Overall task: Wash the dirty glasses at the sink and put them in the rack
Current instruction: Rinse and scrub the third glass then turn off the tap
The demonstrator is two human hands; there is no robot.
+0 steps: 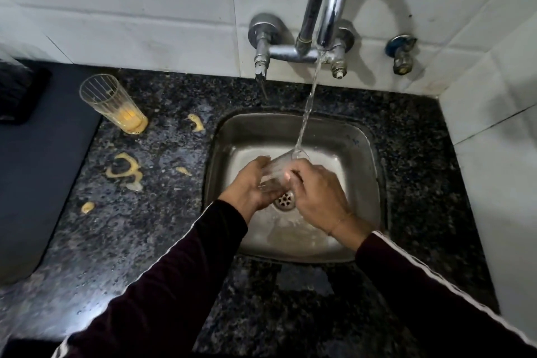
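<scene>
A clear glass [280, 167] is tilted over the steel sink [360, 154], its mouth up under the stream of water [308, 107] from the chrome tap [328, 0]. My left hand [250, 187] grips its base and lower side. My right hand [318, 197] curls round its upper side. A second tall glass [112, 103] with yellow residue at its bottom stands on the counter at the left, apart from both hands. No rack is in view.
Yellow spills [125, 167] dot the dark granite counter [162, 227] left of the sink. A dark mat [37, 171] covers the far left. The white tiled wall [145, 9] rises behind, and another tiled wall closes the right side. The drain [284, 200] lies under the hands.
</scene>
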